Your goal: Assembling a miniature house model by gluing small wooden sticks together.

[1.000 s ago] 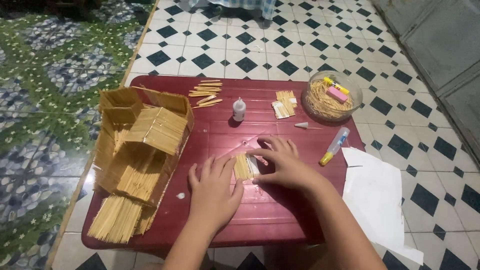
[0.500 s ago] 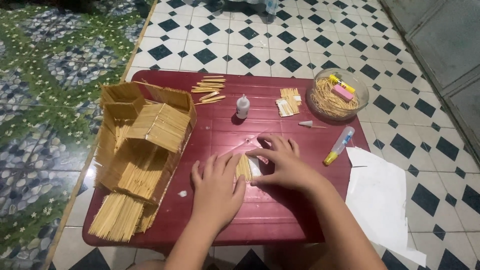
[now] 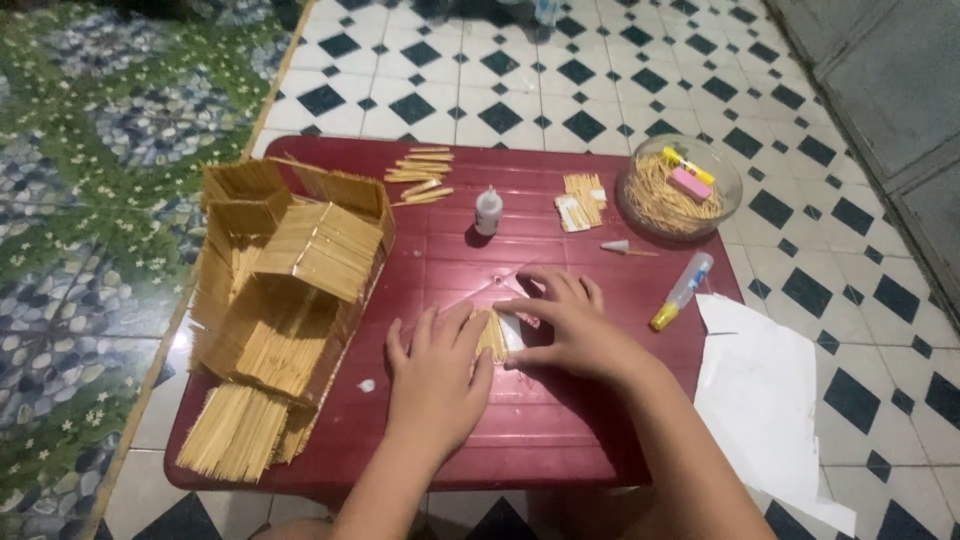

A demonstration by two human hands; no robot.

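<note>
On a dark red low table, my left hand lies flat, palm down, its fingers against a small panel of glued wooden sticks. My right hand is curled over the same panel from the right, thumb and fingertips pressing on it and on a white scrap beside it. A model house built of wooden sticks stands on the table's left half, close to my left hand.
A small white glue bottle, loose stick bundles, a small stick panel, a white cap, a tube with a yellow end and a glass bowl of sticks lie at the back. White paper rests on the tiled floor.
Both hands stay on the small stick panel with only slight finger shifts. The camera view has drifted a little.
</note>
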